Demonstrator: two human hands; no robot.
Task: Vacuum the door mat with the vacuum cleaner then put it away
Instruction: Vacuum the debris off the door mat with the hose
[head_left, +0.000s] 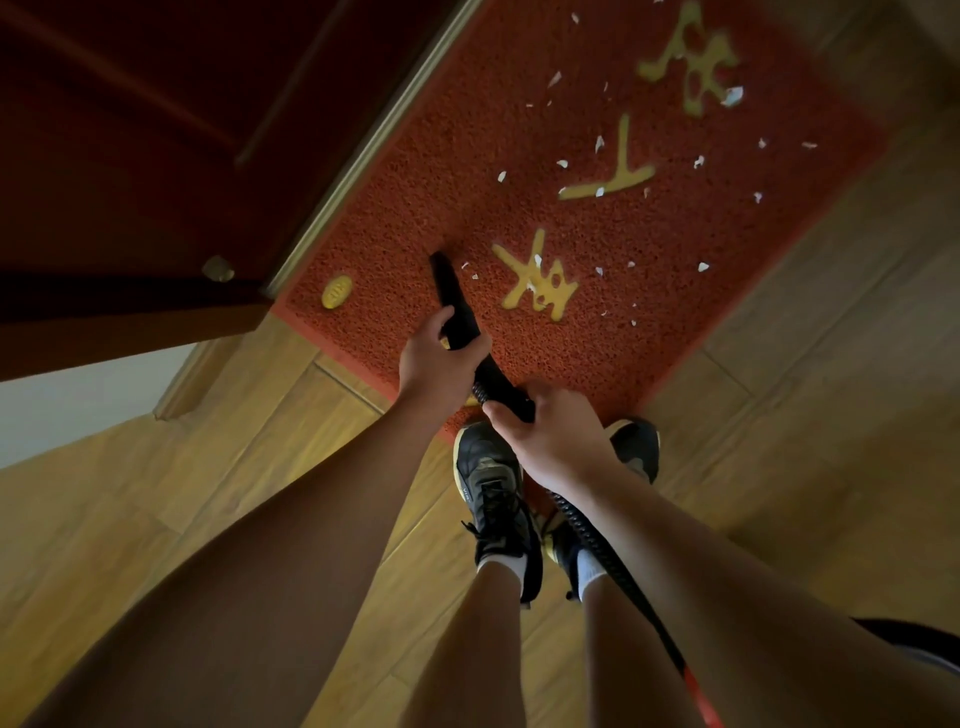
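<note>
Black vacuum nozzle (448, 287), tip pointing forward-left on door mat (467, 156), left hand (434, 364) and right hand (550, 434) gripping it

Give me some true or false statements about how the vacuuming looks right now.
1. The left hand and the right hand both hold the black nozzle. True.
2. White scraps lie scattered on the door mat. True.
3. The door mat is blue. False: it is red with yellow characters.
4. The nozzle's tip points off the mat. False: the tip is over the mat, near a yellow character.
5. The person is barefoot. False: they wear black shoes.
</note>
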